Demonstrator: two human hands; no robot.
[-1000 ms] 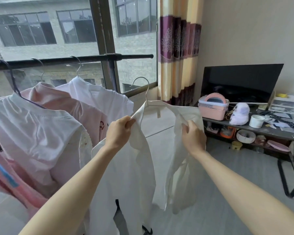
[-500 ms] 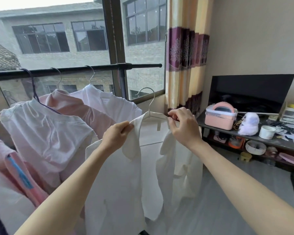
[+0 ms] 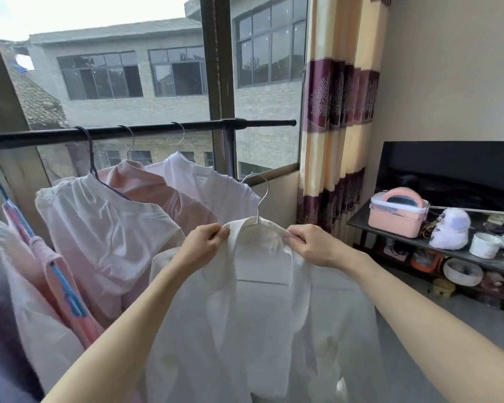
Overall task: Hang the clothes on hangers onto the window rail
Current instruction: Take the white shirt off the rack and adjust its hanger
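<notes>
A white shirt (image 3: 262, 315) hangs on a metal wire hanger (image 3: 258, 199) in front of me, below the black window rail (image 3: 157, 130). My left hand (image 3: 204, 245) pinches the shirt's collar at its left shoulder. My right hand (image 3: 312, 245) pinches the collar at the right shoulder. The hanger's hook points up and is free of the rail. On the rail hang a white T-shirt (image 3: 105, 234), a pink top (image 3: 146, 184) and another white shirt (image 3: 210, 187), each on its own hanger.
More pink and dark garments (image 3: 41, 286) crowd the rail's left part. The rail's right end (image 3: 291, 123) is bare beside a striped curtain (image 3: 338, 112). A low dark shelf (image 3: 361, 221) at right carries a pink box (image 3: 396, 219), a plush toy, a white cup and a dark screen (image 3: 448, 173).
My right hand moved from the shirt's front panel up to its collar by the hanger. Both hands now hold the collar, and the view has tilted upward toward the rail.
</notes>
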